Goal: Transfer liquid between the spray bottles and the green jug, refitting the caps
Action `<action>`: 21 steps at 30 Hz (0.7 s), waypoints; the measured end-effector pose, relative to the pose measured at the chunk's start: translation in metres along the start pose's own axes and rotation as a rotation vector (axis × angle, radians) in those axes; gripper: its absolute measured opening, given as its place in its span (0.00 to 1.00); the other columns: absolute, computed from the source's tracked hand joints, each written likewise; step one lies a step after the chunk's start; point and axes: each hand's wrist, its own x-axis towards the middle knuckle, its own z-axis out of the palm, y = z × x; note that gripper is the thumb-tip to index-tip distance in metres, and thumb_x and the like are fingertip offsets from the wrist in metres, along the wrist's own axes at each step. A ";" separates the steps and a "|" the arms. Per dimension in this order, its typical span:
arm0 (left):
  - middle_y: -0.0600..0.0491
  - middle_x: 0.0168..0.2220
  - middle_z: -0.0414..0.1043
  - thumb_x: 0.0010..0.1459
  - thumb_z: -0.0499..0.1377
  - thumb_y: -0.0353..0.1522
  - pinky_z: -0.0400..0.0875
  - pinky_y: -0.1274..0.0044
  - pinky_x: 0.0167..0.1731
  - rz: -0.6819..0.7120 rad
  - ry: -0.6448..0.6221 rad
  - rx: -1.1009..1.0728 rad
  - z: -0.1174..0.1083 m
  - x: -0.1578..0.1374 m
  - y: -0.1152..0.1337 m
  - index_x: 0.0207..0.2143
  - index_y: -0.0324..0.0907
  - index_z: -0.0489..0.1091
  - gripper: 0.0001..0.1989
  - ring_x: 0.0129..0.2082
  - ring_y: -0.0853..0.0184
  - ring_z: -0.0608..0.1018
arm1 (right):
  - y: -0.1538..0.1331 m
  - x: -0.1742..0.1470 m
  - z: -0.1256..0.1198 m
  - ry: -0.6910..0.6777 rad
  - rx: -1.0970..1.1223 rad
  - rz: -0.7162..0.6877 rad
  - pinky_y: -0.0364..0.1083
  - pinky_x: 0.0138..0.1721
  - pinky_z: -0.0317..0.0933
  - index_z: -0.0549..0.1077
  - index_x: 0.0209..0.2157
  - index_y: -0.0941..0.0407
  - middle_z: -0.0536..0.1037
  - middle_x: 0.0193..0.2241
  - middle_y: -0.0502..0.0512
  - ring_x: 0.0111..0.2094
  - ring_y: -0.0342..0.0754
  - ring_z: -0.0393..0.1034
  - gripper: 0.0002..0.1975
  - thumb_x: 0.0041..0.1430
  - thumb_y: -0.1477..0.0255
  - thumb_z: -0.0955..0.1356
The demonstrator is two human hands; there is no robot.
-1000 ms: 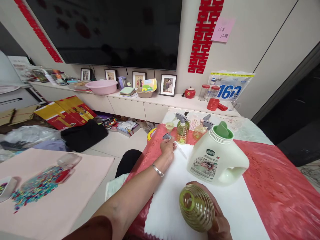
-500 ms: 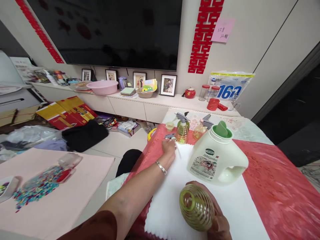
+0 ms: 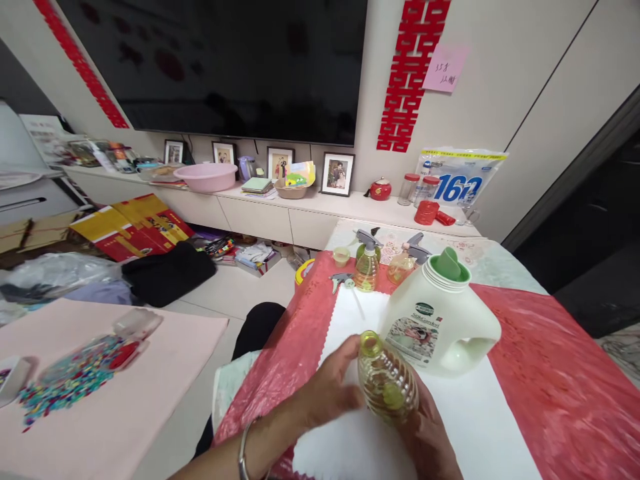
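Observation:
My right hand (image 3: 431, 433) is wrapped round a ribbed, yellow-green clear spray bottle (image 3: 387, 383) with no spray head on it; its open neck tilts up and away to the left. Close by its left side is my left hand (image 3: 333, 387), fingers apart and slightly blurred, one fingertip by the neck; whether it touches is unclear. A grey trigger spray head (image 3: 345, 280) with a thin white tube lies at the far edge of the white sheet (image 3: 345, 433). Beyond the bottle stands a large pale detergent jug (image 3: 440, 320) with a green cup (image 3: 449, 264) in its mouth.
Spray bottles with grey heads (image 3: 367, 267) stand at the back, near a small cup (image 3: 341, 255). Red plastic (image 3: 560, 347) covers the table. At left, a pink-topped surface (image 3: 165, 347) holds scattered colourful pieces (image 3: 75, 387). A cabinet (image 3: 260, 210) runs along the wall.
My left hand has let go of the spray head, leaving it on the table, and come back to the bottle. The bottle has tipped more upright in my right hand.

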 end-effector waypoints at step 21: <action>0.40 0.63 0.65 0.41 0.75 0.41 0.59 0.57 0.64 0.008 0.308 0.329 -0.032 0.014 -0.067 0.62 0.44 0.61 0.47 0.64 0.44 0.67 | -0.108 -0.010 -0.059 0.996 -0.834 -0.424 0.46 0.53 0.65 0.75 0.54 0.58 0.75 0.51 0.57 0.54 0.54 0.69 0.41 0.38 0.55 0.79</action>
